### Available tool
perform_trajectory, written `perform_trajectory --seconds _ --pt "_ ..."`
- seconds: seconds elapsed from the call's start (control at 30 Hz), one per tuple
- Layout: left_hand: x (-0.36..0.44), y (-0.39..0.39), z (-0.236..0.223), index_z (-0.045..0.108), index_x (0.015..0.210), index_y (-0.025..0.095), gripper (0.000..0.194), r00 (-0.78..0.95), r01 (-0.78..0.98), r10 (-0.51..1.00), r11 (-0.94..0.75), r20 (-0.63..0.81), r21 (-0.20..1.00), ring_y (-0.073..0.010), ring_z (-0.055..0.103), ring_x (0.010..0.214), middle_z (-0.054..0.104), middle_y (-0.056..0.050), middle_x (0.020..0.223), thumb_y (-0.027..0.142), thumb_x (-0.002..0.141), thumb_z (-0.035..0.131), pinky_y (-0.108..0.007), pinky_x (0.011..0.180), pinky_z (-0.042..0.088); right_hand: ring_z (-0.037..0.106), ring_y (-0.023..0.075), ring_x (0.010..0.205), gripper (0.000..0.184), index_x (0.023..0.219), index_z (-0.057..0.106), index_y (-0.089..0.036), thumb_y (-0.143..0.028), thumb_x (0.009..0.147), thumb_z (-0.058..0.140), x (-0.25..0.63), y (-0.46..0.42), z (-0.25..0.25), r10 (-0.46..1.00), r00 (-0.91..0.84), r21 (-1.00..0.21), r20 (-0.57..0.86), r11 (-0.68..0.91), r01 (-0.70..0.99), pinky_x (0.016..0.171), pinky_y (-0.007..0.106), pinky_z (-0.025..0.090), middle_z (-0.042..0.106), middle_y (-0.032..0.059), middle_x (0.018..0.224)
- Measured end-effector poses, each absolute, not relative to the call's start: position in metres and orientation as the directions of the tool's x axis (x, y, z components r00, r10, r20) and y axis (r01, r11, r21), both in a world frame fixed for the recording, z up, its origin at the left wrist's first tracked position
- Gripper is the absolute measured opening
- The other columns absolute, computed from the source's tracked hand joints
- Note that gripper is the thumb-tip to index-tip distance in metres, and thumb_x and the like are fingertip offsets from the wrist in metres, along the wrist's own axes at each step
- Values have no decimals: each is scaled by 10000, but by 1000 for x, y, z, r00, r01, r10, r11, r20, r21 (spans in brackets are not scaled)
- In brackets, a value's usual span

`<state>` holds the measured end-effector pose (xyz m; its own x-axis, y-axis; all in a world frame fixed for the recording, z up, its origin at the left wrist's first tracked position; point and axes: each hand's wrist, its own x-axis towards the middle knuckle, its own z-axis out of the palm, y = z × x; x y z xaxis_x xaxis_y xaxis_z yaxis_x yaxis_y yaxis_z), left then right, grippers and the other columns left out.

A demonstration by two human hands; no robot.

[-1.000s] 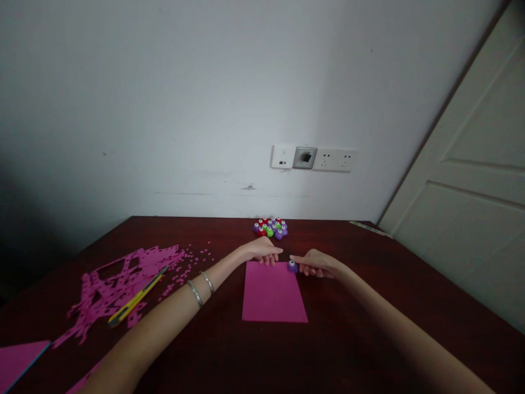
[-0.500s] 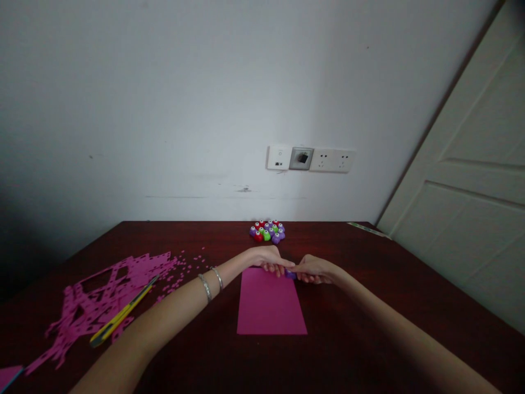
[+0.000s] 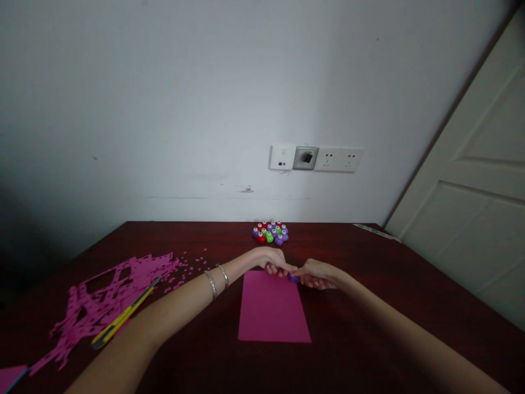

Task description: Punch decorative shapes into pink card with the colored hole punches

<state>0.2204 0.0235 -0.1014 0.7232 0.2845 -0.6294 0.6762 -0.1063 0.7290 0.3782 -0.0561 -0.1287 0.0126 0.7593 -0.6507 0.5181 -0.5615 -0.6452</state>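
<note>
A sheet of pink paper (image 3: 273, 312) lies on the dark wooden table. At its far right corner sits a small purple craft punch (image 3: 293, 278), mostly covered by fingers. My right hand (image 3: 318, 274) is closed round the punch from the right, thumb or index finger on top. From the left, my left hand (image 3: 274, 261) reaches over the paper's far edge with curled fingers, its leading fingertip pressing on the punch beside the right one. Behind the hands stands a cluster of several similar punches (image 3: 269, 232) in red, green and purple.
To the left lie a heap of pink paper offcuts (image 3: 135, 273) full of cut-outs, scattered pink bits (image 3: 180, 276) and a yellow utility knife (image 3: 125, 316). Another pink sheet (image 3: 10, 377) shows at the lower left. A pale strip (image 3: 375, 231) lies at the far right edge, near the wall.
My left hand has moved right, from the paper's far edge onto the purple punch, where both hands now meet. The view has shifted slightly.
</note>
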Motion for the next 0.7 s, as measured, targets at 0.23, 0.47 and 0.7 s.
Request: perform_trajectory --seconds 0.23,0.47,0.7 --pt "222 18 -96 528 498 119 545 711 691 307 -135 -633 710 -23 254 402 473 4 501 621 472 738 -201 402 154 337 22 297 321 513 542 -140 -383 708 616 377 -58 -129 771 23 -654 -636 -555 514 291 132 223 459 -37 389" --pt "222 18 -100 530 511 119 541 713 690 325 -169 -621 703 -23 262 399 458 16 503 627 511 715 -207 407 151 320 18 296 339 484 512 -144 -367 717 616 374 -60 -124 781 20 -662 -624 -542 518 288 130 212 446 -39 381" --pt "223 16 -103 503 508 128 558 695 707 340 -160 -634 689 -24 265 401 450 22 505 650 509 698 -203 409 156 315 17 290 361 466 481 -149 -345 742 608 373 -60 -120 771 15 -661 -636 -554 506 283 123 204 411 -50 357"
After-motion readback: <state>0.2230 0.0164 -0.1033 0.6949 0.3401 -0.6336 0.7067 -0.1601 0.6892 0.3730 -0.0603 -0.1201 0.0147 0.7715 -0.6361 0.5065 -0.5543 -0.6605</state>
